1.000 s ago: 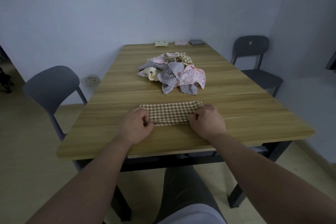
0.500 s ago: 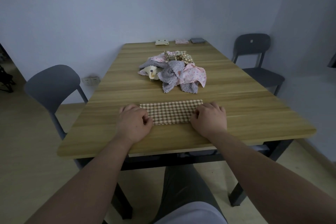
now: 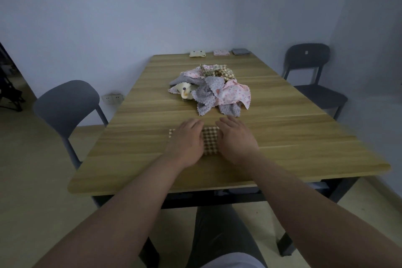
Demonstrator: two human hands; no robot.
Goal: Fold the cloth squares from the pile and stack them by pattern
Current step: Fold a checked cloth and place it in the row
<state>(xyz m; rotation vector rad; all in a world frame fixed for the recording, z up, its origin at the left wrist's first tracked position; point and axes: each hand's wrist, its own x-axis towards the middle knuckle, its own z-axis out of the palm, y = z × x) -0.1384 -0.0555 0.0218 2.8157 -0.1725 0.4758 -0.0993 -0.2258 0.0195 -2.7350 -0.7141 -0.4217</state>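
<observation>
A brown-and-cream checked cloth (image 3: 210, 141) lies folded small on the wooden table (image 3: 293, 137) near its front. My left hand (image 3: 187, 140) lies flat on its left part with straight fingers. My right hand (image 3: 236, 138) presses flat beside and on its right edge. Only a narrow strip of the cloth shows between the hands. Beyond them sits the pile of loose cloth squares (image 3: 213, 91), pink, grey dotted, cream and checked.
Three small folded stacks line the table's far edge: a cream stack (image 3: 197, 53), a pink stack (image 3: 221, 52) and a grey stack (image 3: 240, 51). A grey chair (image 3: 67, 102) stands at the left, a dark chair (image 3: 311, 72) at the right.
The long checked strip has been folded to a shorter piece. Both hands came together from its ends and now lie flat on it.
</observation>
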